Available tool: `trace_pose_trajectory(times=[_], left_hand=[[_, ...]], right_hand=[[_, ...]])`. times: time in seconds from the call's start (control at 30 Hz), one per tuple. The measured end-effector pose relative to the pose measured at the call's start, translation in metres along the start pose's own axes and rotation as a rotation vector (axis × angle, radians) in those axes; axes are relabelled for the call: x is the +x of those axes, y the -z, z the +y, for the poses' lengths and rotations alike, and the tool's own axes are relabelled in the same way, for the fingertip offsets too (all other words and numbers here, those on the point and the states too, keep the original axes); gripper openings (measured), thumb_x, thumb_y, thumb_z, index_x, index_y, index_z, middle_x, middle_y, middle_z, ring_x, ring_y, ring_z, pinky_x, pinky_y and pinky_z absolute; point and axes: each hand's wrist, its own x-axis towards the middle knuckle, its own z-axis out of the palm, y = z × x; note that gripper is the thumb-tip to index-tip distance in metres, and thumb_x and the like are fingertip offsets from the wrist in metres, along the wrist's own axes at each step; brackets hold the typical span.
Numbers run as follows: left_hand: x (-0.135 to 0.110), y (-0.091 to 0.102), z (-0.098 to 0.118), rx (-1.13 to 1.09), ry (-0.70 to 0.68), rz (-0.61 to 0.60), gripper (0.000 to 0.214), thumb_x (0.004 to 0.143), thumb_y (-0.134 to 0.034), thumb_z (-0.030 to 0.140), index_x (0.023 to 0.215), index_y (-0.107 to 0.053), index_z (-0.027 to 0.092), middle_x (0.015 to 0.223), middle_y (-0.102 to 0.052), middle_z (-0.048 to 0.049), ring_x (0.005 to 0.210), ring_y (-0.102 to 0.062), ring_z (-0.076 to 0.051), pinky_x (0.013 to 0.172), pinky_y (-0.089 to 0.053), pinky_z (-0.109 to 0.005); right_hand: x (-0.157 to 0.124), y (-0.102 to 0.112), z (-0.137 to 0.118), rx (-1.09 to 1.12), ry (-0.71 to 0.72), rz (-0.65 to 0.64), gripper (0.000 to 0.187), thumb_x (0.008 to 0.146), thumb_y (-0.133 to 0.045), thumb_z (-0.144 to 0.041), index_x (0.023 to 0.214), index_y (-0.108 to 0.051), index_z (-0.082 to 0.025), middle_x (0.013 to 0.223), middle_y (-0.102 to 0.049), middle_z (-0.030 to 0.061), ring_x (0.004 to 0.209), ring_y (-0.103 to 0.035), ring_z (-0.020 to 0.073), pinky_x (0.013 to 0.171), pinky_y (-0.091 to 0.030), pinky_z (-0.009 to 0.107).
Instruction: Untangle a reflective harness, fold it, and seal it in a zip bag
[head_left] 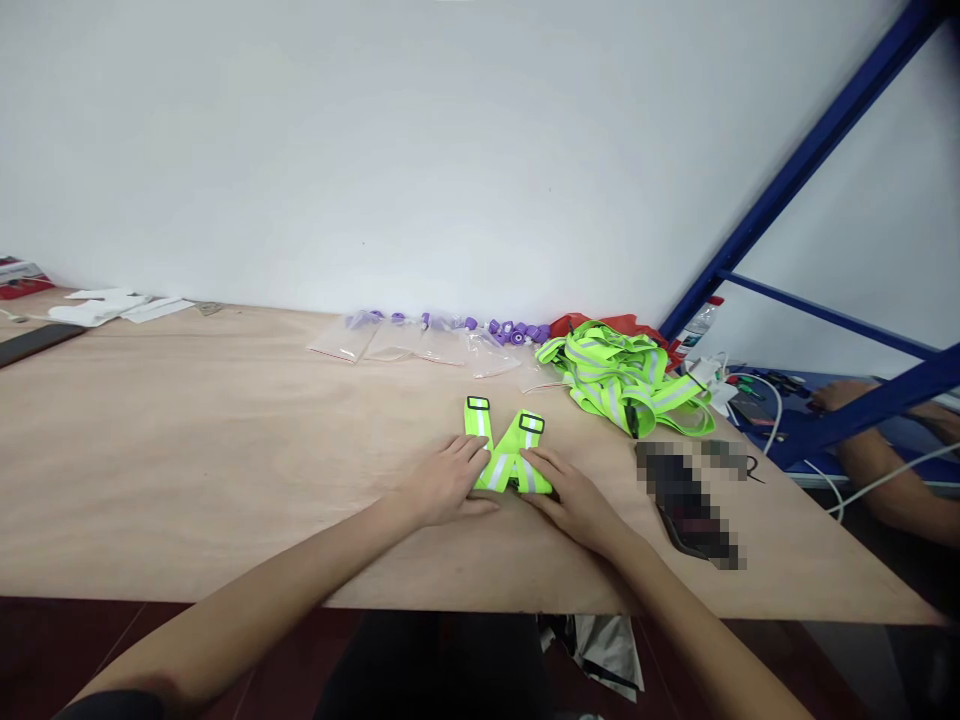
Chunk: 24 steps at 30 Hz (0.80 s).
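A folded neon-yellow reflective strap with silver stripes lies on the wooden table in front of me. Two ends point away from me, each bearing a black slider buckle, and they form a V. My left hand rests on its left side, fingers laid flat over the edge and thumb stretched out on the wood. On the right side, my right hand presses down with extended fingers, thumb near the strap's lower edge. A dark piece at the lower middle of the strap is partly hidden.
A tangled heap of similar straps lies back right on red material. Clear plastic bags and several purple pieces line the wall. A blurred dark object is at right. Beyond the blue frame shows another person's arm.
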Motion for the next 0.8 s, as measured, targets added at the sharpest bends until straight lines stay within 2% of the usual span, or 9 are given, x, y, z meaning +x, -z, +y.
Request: trace_pose_trajectory(times=[0.07,0.2,0.4,0.47,0.6,0.7,0.8], left_hand=[[0.006,0.000,-0.001,-0.010,0.011,-0.036,0.049,0.089,-0.065,0.057,0.115,-0.056,0.016,0.131,-0.060,-0.0173,0.124,-0.054,-0.033,0.105,-0.043,-0.044],[0.023,0.004,-0.007,-0.054,0.025,-0.114,0.039,0.093,-0.060,0.053,0.106,-0.059,0.016,0.105,-0.068,-0.0129,0.102,-0.063,-0.030,0.091,-0.047,-0.039],[0.043,0.009,-0.020,-0.109,0.036,-0.093,0.038,0.095,-0.056,0.055,0.096,-0.067,0.018,0.091,-0.070,-0.0075,0.085,-0.065,-0.025,0.076,-0.046,-0.033],[0.047,0.009,-0.024,-0.131,0.044,-0.077,0.042,0.097,-0.051,0.056,0.091,-0.068,0.018,0.092,-0.070,-0.0068,0.088,-0.064,-0.023,0.079,-0.045,-0.032],[0.054,0.008,-0.031,-0.153,0.092,-0.039,0.048,0.103,-0.040,0.052,0.088,-0.072,0.019,0.106,-0.068,-0.0073,0.108,-0.058,-0.023,0.096,-0.040,-0.037],[0.061,0.006,-0.036,-0.156,0.142,-0.026,0.049,0.103,-0.038,0.053,0.093,-0.074,0.021,0.118,-0.063,-0.0068,0.118,-0.051,-0.025,0.103,-0.035,-0.043],[0.070,0.003,-0.040,-0.146,0.192,-0.034,0.046,0.103,-0.037,0.052,0.102,-0.074,0.025,0.122,-0.060,-0.0070,0.121,-0.049,-0.027,0.104,-0.035,-0.046]], right_hand=[[0.001,0.001,-0.001,0.019,-0.012,0.006,0.052,0.094,-0.057,-0.037,0.144,-0.050,-0.027,0.140,-0.059,0.0114,0.128,-0.057,0.0282,0.108,-0.047,0.046],[0.003,0.005,-0.005,0.074,-0.062,0.034,0.045,0.095,-0.055,-0.041,0.137,-0.055,-0.024,0.134,-0.064,0.0123,0.122,-0.061,0.0296,0.104,-0.048,0.047],[0.008,0.005,-0.008,0.159,-0.157,0.082,0.034,0.098,-0.047,-0.044,0.121,-0.057,-0.022,0.113,-0.071,0.0097,0.102,-0.067,0.0276,0.089,-0.053,0.042],[0.011,0.002,-0.005,0.158,-0.140,0.120,0.032,0.098,-0.046,-0.043,0.116,-0.058,-0.021,0.112,-0.070,0.0095,0.102,-0.066,0.0266,0.090,-0.053,0.041],[0.022,0.000,0.005,0.090,-0.107,0.170,0.032,0.099,-0.043,-0.044,0.106,-0.062,-0.019,0.108,-0.067,0.0102,0.105,-0.063,0.0255,0.093,-0.052,0.039],[0.031,0.001,0.011,0.034,-0.115,0.167,0.037,0.101,-0.037,-0.044,0.103,-0.063,-0.019,0.107,-0.066,0.0103,0.104,-0.062,0.0246,0.093,-0.051,0.038],[0.040,0.002,0.015,-0.056,-0.141,0.157,0.043,0.104,-0.031,-0.045,0.099,-0.065,-0.019,0.103,-0.068,0.0105,0.101,-0.063,0.0247,0.091,-0.050,0.038]])
